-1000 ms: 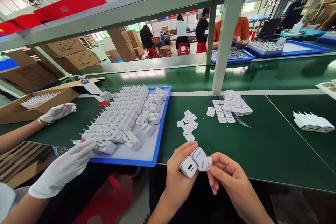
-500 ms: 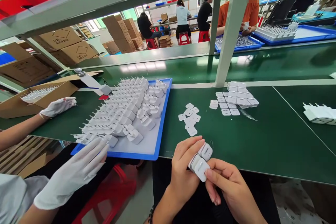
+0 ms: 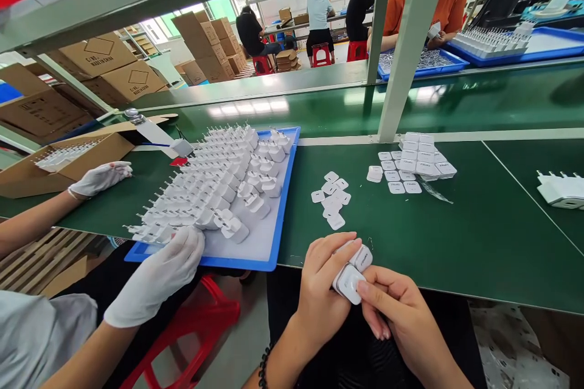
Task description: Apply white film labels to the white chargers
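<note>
My left hand (image 3: 319,298) is wrapped round stacked white rounded-square plastic covers (image 3: 350,284), some with small dark print. With thumb and fingertips, my right hand (image 3: 399,310) pinches the edge of the front cover. Both hands are above my lap at the bench's front edge. Beyond them on the green bench lies a loose scatter of similar white covers (image 3: 335,199). Farther right are neat rows and stacks of printed covers (image 3: 417,158), beside a strip of clear film (image 3: 435,190).
A blue-rimmed tray (image 3: 285,194) of white plug chargers (image 3: 201,185) stands at left. A co-worker's gloved hand (image 3: 159,273) is at its near edge; the other glove (image 3: 103,179) rests near a cardboard box (image 3: 98,161). A metal post (image 3: 404,67) rises behind the bench. More chargers (image 3: 563,188) sit far right.
The co-worker's near glove has moved right and up to the tray's chargers, its fingers now bunched. My hands keep their grip on the covers, with my left fingers reaching slightly farther over the stack.
</note>
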{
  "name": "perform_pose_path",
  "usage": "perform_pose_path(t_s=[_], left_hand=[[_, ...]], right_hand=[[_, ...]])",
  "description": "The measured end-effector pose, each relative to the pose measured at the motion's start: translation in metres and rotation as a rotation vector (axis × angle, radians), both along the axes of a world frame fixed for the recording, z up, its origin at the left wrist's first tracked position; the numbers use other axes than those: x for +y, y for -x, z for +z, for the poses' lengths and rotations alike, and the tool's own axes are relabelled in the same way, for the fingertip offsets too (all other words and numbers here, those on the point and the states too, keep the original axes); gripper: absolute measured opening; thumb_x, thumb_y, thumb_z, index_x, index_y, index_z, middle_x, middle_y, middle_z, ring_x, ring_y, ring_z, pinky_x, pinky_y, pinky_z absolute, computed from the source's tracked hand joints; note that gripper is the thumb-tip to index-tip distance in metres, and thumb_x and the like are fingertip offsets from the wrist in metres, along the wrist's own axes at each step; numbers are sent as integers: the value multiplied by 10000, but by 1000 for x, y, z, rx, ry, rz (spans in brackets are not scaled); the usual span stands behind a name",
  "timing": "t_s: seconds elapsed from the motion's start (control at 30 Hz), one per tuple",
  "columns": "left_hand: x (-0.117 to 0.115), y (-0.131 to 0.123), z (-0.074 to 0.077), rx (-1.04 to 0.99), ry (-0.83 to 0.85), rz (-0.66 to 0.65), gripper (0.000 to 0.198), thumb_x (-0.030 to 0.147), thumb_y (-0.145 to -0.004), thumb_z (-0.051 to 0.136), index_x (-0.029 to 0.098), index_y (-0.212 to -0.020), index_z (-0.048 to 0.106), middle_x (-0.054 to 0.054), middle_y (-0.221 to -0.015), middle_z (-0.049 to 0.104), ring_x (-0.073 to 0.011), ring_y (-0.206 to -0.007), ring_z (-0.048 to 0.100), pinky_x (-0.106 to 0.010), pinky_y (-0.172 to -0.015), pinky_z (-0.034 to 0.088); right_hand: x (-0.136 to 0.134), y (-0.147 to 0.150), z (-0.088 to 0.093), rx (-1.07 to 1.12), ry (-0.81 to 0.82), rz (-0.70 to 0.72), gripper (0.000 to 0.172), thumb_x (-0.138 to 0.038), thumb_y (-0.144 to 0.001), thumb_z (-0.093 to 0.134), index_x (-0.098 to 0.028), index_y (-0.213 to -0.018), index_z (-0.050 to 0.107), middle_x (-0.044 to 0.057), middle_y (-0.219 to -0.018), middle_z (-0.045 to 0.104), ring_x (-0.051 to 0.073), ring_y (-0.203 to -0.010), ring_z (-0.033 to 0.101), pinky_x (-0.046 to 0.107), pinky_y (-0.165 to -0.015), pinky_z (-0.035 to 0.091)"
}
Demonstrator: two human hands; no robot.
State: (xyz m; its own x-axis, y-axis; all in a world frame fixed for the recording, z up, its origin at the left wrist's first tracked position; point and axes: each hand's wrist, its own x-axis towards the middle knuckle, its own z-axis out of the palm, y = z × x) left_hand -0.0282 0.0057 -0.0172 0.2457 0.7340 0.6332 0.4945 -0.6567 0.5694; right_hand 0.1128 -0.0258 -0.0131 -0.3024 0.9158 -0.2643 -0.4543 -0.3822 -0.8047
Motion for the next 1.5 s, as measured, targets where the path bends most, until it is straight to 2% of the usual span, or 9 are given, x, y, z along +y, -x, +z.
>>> perform_pose_path(t_s=[0.53,0.73,0.87,1.03,1.1,1.2,1.3,1.4,1.5], left_hand=[[-1,-3,-3,-10,136,33,393,49,-856,635,205,-1216,660,-98,-1233,680,-217,-1119,661,-365,-958,585],[0,-6,1,-42,206,36,457,9,-803,639,215,-1209,678,-92,-1245,686,-230,-1120,672,-366,-956,596],[2,-6,2,-78,247,41,458,9,-793,638,218,-1196,692,-92,-1234,694,-232,-1112,680,-369,-947,602],[4,-7,3,-163,292,20,422,31,-800,670,232,-1169,712,-82,-1208,707,-206,-1064,702,-323,-905,613],[5,-9,3,-237,342,-8,430,24,-776,695,238,-1149,721,-74,-1194,710,-194,-1029,713,-292,-858,623],[3,-12,2,-353,429,-34,426,43,-756,738,245,-1131,729,-70,-1185,712,-200,-1027,714,-282,-816,632],[-1,-15,2,-438,478,-28,437,56,-743,767,246,-1134,729,-73,-1191,712,-208,-1044,711,-285,-821,633],[-4,-17,-1,-485,459,20,451,56,-736,773,247,-1143,727,-76,-1211,708,-219,-1070,711,-296,-846,633],[-5,-18,-5,-482,401,92,428,66,-758,756,250,-1142,729,-80,-1225,706,-231,-1097,704,-328,-877,630]], right_hand=[[4,7,3,-159,23,-67,416,-465,-828,684,-207,-586,467,-42,-386,511,64,-356,331,214,-412,224],[7,5,9,-259,-38,-81,375,-403,-846,670,-210,-590,474,-71,-378,440,68,-384,301,238,-445,223],[9,5,8,-329,-62,-111,391,-432,-869,631,-213,-575,496,-78,-374,382,75,-379,266,262,-448,198],[13,6,0,-439,-96,-245,515,-394,-758,761,-235,-506,340,-80,-490,285,90,-479,245,264,-470,224],[10,10,-3,-462,-106,-372,496,-340,-728,801,-230,-554,350,-73,-569,296,105,-540,289,253,-504,284],[4,17,-7,-367,-121,-511,380,-333,-763,804,-231,-698,444,-45,-701,440,140,-673,461,256,-627,431],[3,25,-7,-155,-86,-478,294,-409,-828,753,-246,-882,515,-12,-857,551,164,-788,565,290,-718,519],[5,32,-3,-45,-30,-483,360,-438,-805,772,-261,-984,514,-4,-939,558,164,-831,589,287,-725,549],[8,38,1,-34,-14,-460,427,-445,-805,767,-275,-1085,494,20,-1034,575,185,-924,603,305,-779,562]])
